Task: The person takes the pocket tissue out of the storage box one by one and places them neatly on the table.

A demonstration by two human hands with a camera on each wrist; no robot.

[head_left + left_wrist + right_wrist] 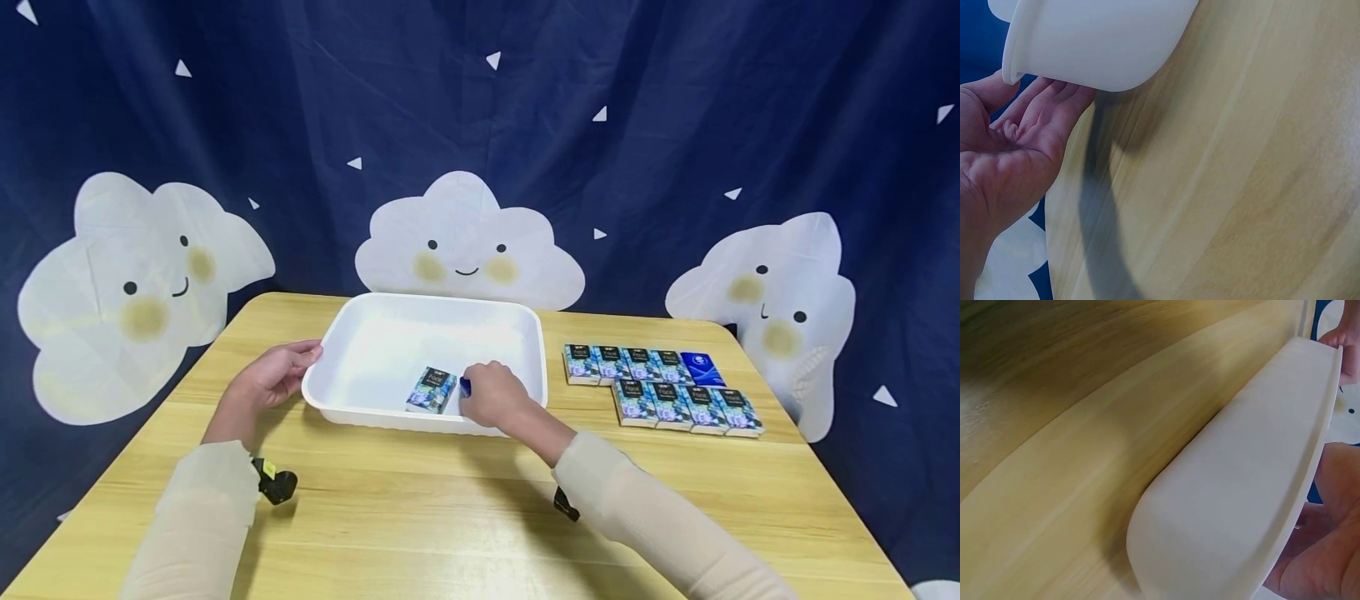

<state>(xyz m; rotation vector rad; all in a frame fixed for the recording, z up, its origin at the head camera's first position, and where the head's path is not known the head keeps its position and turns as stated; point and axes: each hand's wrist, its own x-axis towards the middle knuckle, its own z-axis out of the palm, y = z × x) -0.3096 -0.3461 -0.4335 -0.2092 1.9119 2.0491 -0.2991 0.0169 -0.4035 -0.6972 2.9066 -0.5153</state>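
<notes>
A white plastic tray (420, 421) stands on the wooden table. At its left end my left hand (281, 371) holds the rim; in the left wrist view the thumb of this hand (1019, 140) is at the rim and the fingers reach along the tray's outer wall (1104, 44). Inside the tray, near its front wall, lies a small flower-printed tissue pack (431, 390). Just right of it, my right hand (495, 396) reaches over the front rim and grips another pack (466, 387), of which only a blue bit shows. The tray wall partly hides the right hand (1329, 537) in the right wrist view.
Right of the tray, several flower-printed tissue packs lie in two rows, a back row (626, 365) and a front row (686, 408). A plain blue pack (702, 369) ends the back row. A dark blue curtain (480, 100) with cloud prints hangs behind the table (420, 517).
</notes>
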